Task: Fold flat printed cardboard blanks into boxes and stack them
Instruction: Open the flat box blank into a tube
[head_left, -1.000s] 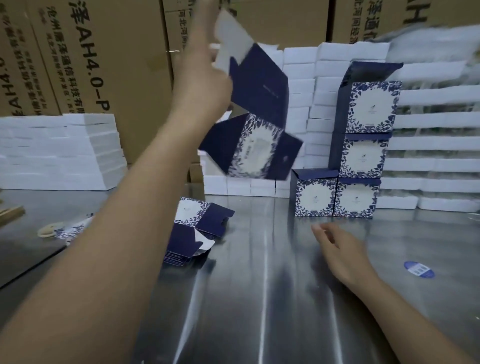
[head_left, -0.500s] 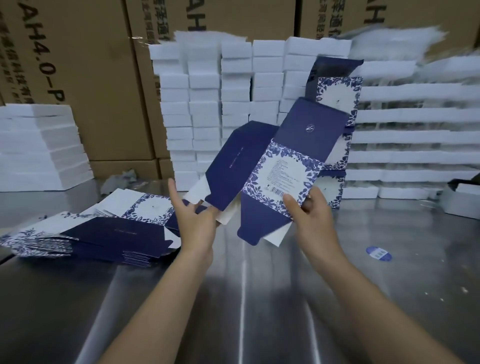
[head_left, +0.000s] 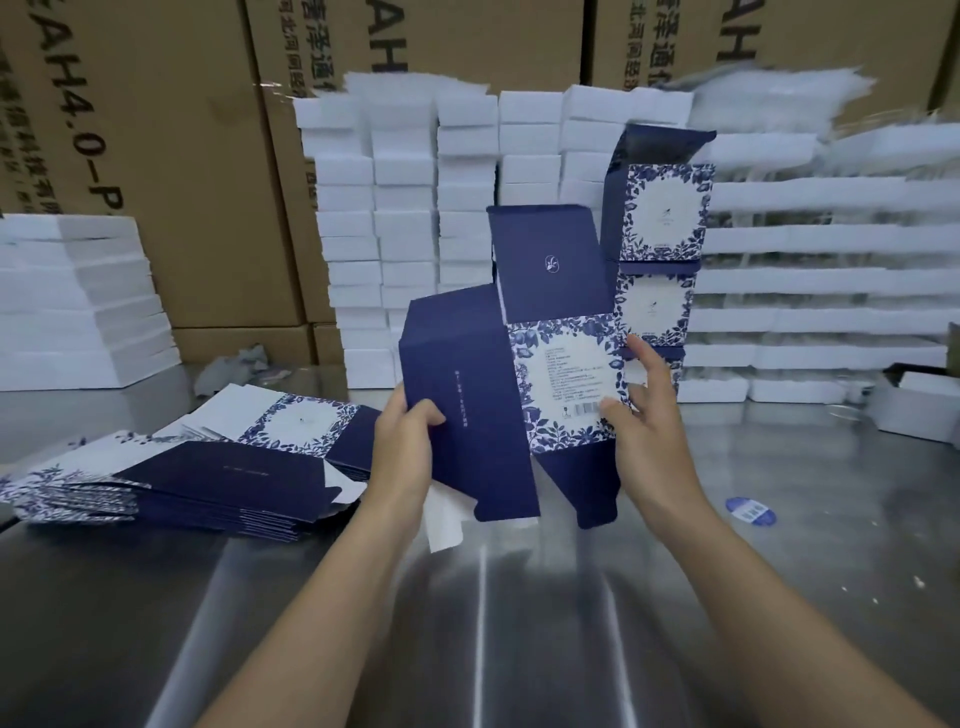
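Note:
I hold a navy and floral-printed cardboard blank (head_left: 519, 384) upright above the steel table (head_left: 519, 623), partly opened into a box shape with its flaps loose. My left hand (head_left: 402, 447) grips its navy side panel, thumb on the front. My right hand (head_left: 644, 415) holds the right edge of the floral label panel. A pile of flat blanks (head_left: 208, 467) lies on the table to the left. Folded boxes (head_left: 660, 249) stand stacked behind the blank at the right.
Columns of white boxes (head_left: 415, 234) line the back, with more white stacks (head_left: 78, 306) at the left and white trays (head_left: 831, 260) at the right. Tall brown cartons (head_left: 156, 130) stand behind. A blue round sticker (head_left: 749, 511) lies on the table at the right.
My left hand came down from high up with the blank, my right hand took hold of it, and the blank has turned upright and opened into a box shape.

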